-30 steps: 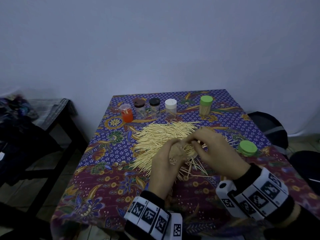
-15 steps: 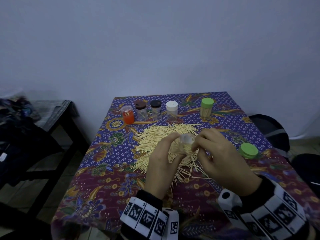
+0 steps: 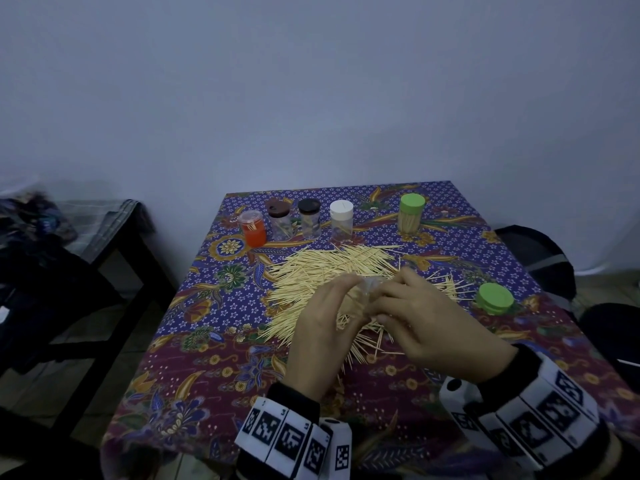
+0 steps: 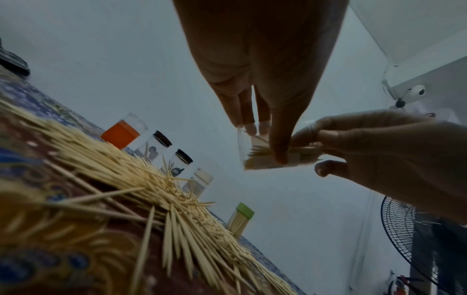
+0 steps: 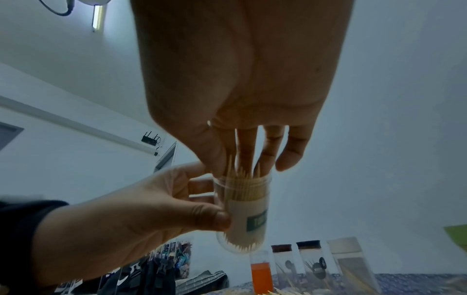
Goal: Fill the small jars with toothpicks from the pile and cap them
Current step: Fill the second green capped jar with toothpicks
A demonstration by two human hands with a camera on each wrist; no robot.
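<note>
A small clear jar (image 5: pixel 243 211), nearly full of toothpicks, is gripped between thumb and fingers of my left hand (image 5: pixel 212 201) and held above the toothpick pile (image 3: pixel 329 271). My right hand (image 5: pixel 242 159) pinches the toothpicks sticking out of the jar's mouth. In the head view both hands (image 3: pixel 349 292) (image 3: pixel 388 299) meet over the pile and mostly hide the jar (image 3: pixel 370 287). A loose green cap (image 3: pixel 494 298) lies to the right. A capped green-lidded jar (image 3: pixel 411 213) full of toothpicks stands at the back.
At the back stand an orange jar (image 3: pixel 254 228) and jars with brown (image 3: pixel 278 220), black (image 3: pixel 309 218) and white (image 3: pixel 341 216) caps. A dark bench with clothes (image 3: pixel 52 237) is on the left, dark bags (image 3: pixel 533 258) on the right.
Both hands have risen a little off the pile with the jar. The right hand's fingers have closed in on the jar's mouth.
</note>
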